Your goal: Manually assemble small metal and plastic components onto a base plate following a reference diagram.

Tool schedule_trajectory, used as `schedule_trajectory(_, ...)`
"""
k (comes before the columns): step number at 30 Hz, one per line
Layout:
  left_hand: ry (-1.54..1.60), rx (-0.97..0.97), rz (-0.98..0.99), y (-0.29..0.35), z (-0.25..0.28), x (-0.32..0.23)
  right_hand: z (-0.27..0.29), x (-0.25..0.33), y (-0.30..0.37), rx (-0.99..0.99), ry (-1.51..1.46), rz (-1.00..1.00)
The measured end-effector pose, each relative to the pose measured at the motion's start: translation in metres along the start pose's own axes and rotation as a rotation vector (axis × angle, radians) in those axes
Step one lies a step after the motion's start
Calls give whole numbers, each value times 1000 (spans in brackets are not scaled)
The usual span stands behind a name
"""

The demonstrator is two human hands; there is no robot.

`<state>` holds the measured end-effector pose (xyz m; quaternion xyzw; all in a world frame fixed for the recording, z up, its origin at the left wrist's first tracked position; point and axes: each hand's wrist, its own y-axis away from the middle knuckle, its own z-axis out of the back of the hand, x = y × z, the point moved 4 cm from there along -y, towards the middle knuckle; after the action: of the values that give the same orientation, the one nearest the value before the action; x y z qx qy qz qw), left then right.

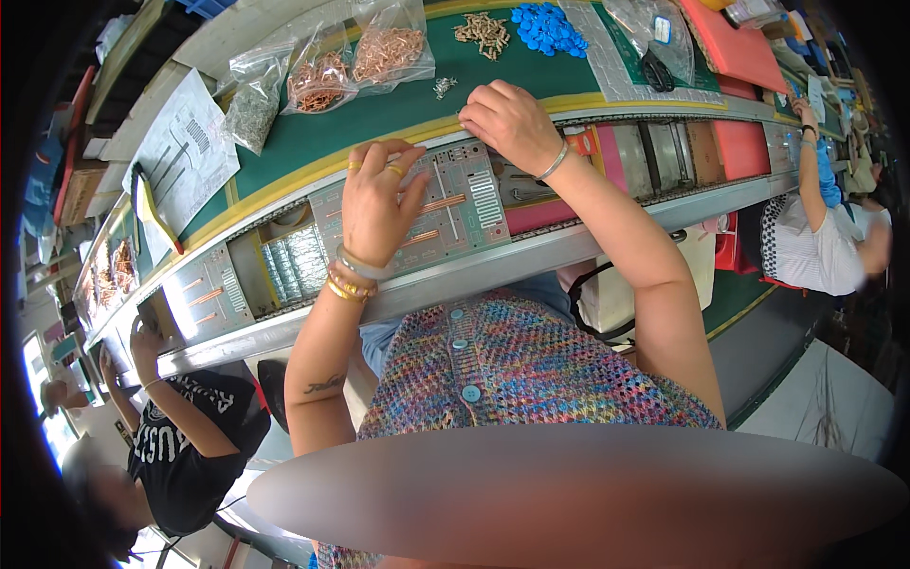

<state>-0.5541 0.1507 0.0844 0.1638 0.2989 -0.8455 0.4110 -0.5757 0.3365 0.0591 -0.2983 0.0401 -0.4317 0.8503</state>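
Observation:
A printed circuit board (pixel 448 232) with copper-coloured strips and a pale zigzag slot lies on the conveyor in front of me. Over its left part hovers my left hand (pixel 377 199), fingers bent, thumb apart from the forefinger, nothing visible between them. My right hand (pixel 515 125) is above the board's far edge, its fingertips drawn together in a pinch; whatever they hold is hidden. Just beyond those fingertips sits a small heap of silvery parts (pixel 445 87) on the green bench (pixel 455 66).
Bags of copper-coloured pieces (pixel 391 52) and a bag of silvery pieces (pixel 254 119) lie at the back, beside tan pegs (pixel 483 35) and blue discs (pixel 548 30). Another board (pixel 204 294) is left on the conveyor rail (pixel 417 287). Co-workers (pixel 194 431) sit left and right (pixel 820 237).

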Motion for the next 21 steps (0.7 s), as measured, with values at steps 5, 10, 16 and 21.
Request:
schedule_trajectory(5, 50, -8, 33, 19, 7, -13, 3, 3, 1, -20, -10, -58)
schedule_trajectory(10, 78, -38, 16, 5, 1, -3, 12, -11, 5, -71, -119, -278)
schedule_trajectory(16, 51, -68, 32, -54, -36, 20, 17, -31, 16, -183, -417, -573)
schedule_trajectory(21, 9, -40, 113, -62, -57, 25, 21, -42, 22, -226, -411, -635)
